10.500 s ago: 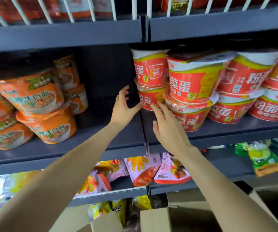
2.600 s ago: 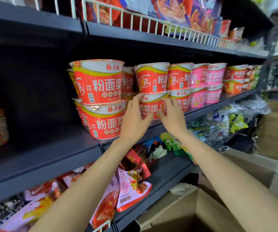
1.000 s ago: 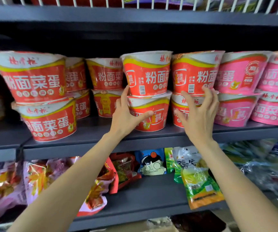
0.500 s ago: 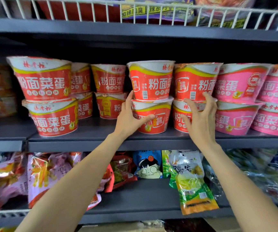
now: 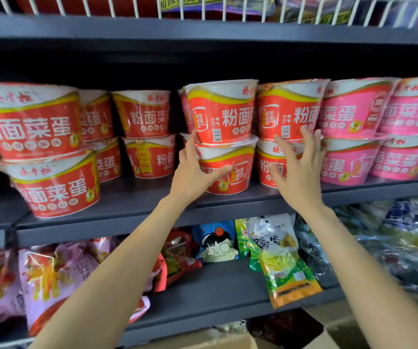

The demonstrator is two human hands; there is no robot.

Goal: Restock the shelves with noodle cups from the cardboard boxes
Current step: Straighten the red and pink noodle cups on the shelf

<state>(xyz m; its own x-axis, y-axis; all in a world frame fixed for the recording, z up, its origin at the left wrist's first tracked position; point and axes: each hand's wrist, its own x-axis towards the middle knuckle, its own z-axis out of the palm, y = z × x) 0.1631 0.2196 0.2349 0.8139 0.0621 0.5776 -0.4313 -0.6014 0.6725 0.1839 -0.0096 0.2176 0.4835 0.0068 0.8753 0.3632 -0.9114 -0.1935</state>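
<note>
Red noodle cups stand two high on the dark middle shelf. My left hand holds the lower red cup of the centre stack, thumb across its front and fingers along its left side. The upper cup sits on top of it. My right hand is spread with straight fingers against the neighbouring stack, touching its lower cup and the upper cup. Pink cups are stacked further right.
A larger red stack stands at the shelf's front left, with more red cups set back behind. Snack bags lie on the shelf below. A wire rail fronts the top shelf. A cardboard box edge shows at the bottom.
Over the past second my right hand has stayed spread on the right stack and my left hand has kept its hold on the lower centre cup. The view has shifted slightly.
</note>
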